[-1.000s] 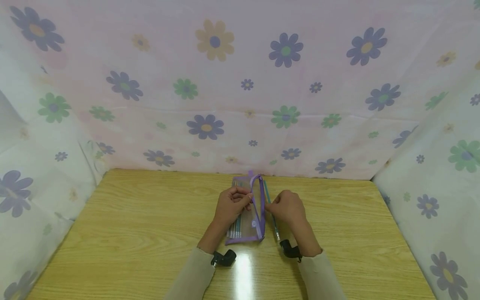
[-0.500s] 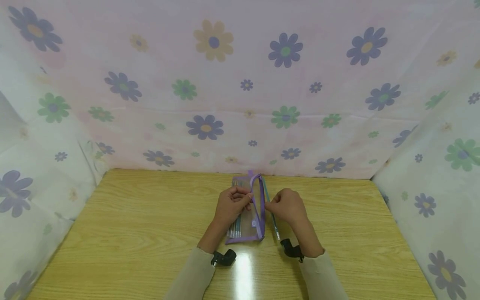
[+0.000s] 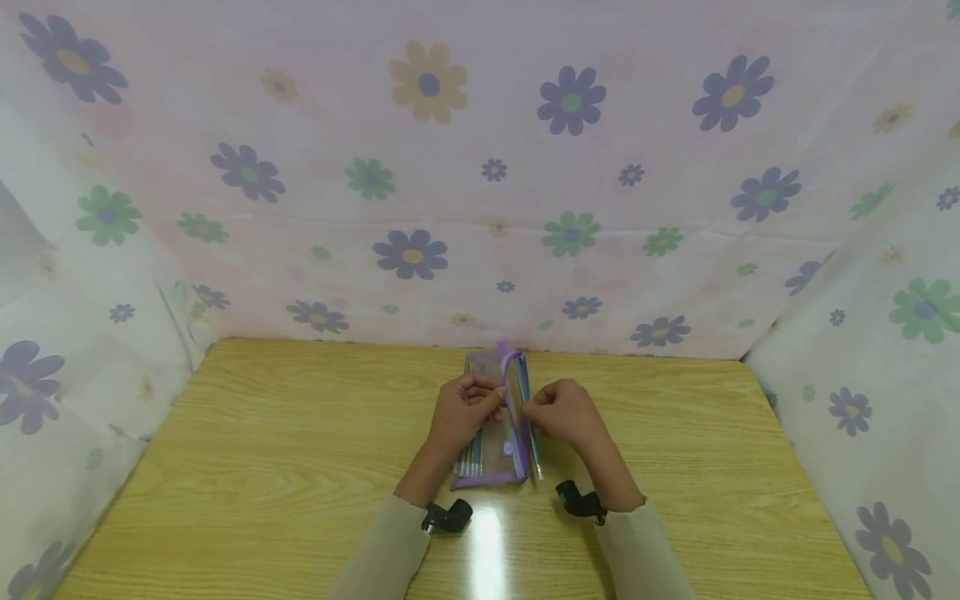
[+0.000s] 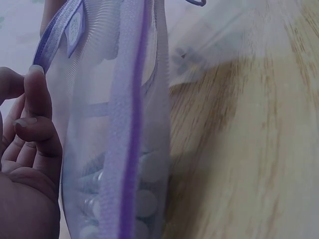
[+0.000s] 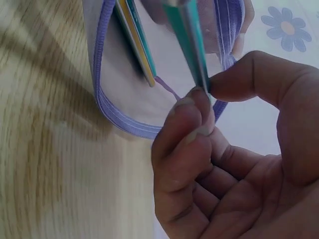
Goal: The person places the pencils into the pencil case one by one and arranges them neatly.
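A see-through mesh pencil case [image 3: 493, 454] with purple zipper edges lies on the table, its zipped side gaping to the right. My left hand [image 3: 463, 412] pinches the near-left edge of that opening between thumb and fingers. Several pencils [image 3: 470, 460] lie inside along the left; their white ends [image 4: 147, 203] show through the mesh in the left wrist view. My right hand [image 3: 568, 414] pinches a teal pencil [image 3: 535, 456] at the opening. In the right wrist view, this teal pencil [image 5: 185, 37] is across the opening, with yellow and teal pencils [image 5: 137, 42] deeper inside.
The wood-grain table [image 3: 300, 450] reaches out on both sides of the case. Flowered cloth [image 3: 465, 192] hangs behind the table's far edge and along both sides. A black wrist camera [image 3: 450, 516] sits at the left wrist, another camera [image 3: 579, 500] at the right.
The right hand has shifted slightly left with the teal pencil. Its far part, earlier beside the case, is now within the outline of the opening. My left hand has stayed put.
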The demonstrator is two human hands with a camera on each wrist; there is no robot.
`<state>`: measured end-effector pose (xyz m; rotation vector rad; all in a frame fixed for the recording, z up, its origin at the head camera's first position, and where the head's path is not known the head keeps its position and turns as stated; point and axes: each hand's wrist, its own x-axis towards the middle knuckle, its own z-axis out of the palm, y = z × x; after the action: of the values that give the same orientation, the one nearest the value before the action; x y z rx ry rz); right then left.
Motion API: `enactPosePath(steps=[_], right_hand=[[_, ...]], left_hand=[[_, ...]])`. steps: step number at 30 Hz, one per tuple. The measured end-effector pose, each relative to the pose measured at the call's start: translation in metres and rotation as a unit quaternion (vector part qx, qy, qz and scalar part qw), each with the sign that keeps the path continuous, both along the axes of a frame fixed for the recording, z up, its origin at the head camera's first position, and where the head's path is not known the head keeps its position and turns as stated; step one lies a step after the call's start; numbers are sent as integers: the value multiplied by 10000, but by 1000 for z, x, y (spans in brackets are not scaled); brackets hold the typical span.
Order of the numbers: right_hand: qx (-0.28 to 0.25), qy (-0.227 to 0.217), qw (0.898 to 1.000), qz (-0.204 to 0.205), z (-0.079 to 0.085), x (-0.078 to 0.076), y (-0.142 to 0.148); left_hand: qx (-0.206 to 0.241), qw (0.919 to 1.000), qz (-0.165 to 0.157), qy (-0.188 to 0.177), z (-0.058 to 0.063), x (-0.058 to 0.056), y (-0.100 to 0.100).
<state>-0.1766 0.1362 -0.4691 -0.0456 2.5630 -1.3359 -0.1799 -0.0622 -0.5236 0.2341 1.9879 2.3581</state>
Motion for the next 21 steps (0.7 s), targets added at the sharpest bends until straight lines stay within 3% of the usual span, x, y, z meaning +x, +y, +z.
enactPosePath(steps=[9,21], right_hand=[[-1020,-158,9946,-75,-11,-3,-2],[-1154,-194,9920,-473,-13,-3,-10]], left_hand=[[-52,10000,-28,48,-2,-1,-1],[-90,9999,-22,67,-3,-1,0]])
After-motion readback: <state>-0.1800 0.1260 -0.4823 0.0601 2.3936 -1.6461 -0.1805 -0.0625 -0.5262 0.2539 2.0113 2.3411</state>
